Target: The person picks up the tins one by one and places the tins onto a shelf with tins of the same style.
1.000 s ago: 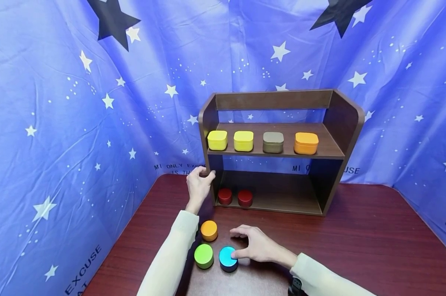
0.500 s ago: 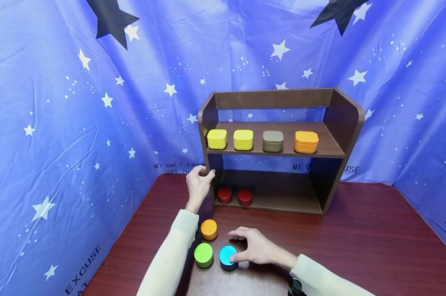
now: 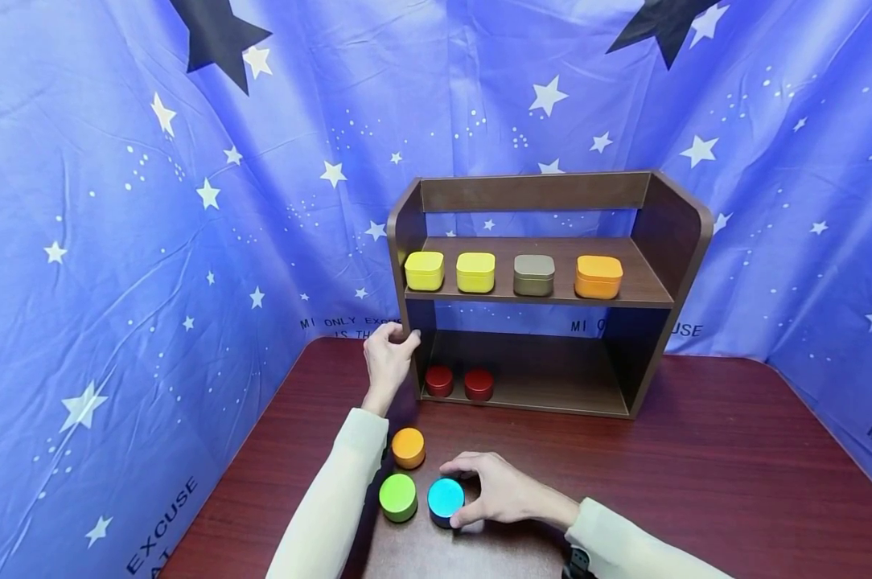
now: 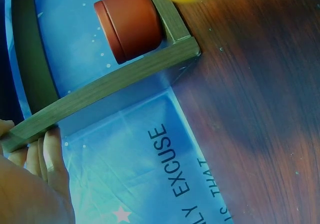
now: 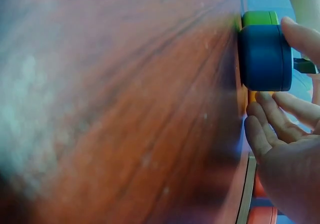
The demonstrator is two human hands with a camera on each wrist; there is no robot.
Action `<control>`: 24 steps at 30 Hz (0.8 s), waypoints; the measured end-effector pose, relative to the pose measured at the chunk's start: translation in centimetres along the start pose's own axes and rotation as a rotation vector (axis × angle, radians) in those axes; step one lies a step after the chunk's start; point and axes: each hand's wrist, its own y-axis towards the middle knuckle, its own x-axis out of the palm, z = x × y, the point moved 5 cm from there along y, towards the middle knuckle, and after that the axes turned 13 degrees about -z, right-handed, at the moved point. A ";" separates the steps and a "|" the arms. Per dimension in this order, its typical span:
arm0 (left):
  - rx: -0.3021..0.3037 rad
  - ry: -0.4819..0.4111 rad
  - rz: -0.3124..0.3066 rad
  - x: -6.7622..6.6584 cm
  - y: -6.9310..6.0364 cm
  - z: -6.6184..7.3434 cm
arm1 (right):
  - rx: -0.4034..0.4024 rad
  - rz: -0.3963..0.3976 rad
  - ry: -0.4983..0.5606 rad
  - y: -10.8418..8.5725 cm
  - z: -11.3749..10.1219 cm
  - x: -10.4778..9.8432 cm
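The left hand point(image 3: 388, 362) grips the left side panel of a brown two-tier shelf point(image 3: 530, 195), its thumb on the inner side and its fingers on the outer side. The right hand point(image 3: 504, 489) spreads its thumb and fingers around a round blue lidded tin point(image 3: 446, 498) standing on the table. In the right wrist view, the thumb lies at the lid edge of the blue tin point(image 5: 262, 59), while the fingertips sit close to its opposite side; contact there is unclear. Left of the blue tin stands a green round tin point(image 3: 397, 497), and behind them an orange round tin point(image 3: 409, 448).
Two red round tins point(image 3: 439, 381) sit at the left of the lower tier. Along the upper tier stand two yellow square tins point(image 3: 425, 272), a grey-brown one point(image 3: 533, 276) and an orange one point(image 3: 598, 277). A blue star-patterned curtain point(image 3: 262, 201) surrounds the dark red table point(image 3: 725, 466).
The right hand has shifted slightly left, its fingers moving behind the blue tin and its thumb from the lid top to the near-right edge. The left hand keeps its grip on the shelf.
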 end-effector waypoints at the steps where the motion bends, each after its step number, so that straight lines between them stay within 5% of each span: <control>1: 0.000 0.002 0.000 0.0 0.0 0.0 | 0.006 -0.004 0.003 0.0 0.0 0.0; 24: -0.001 0.001 0.005 0.0 0.0 0.0 | -0.036 -0.031 -0.015 0.0 0.0 0.2</control>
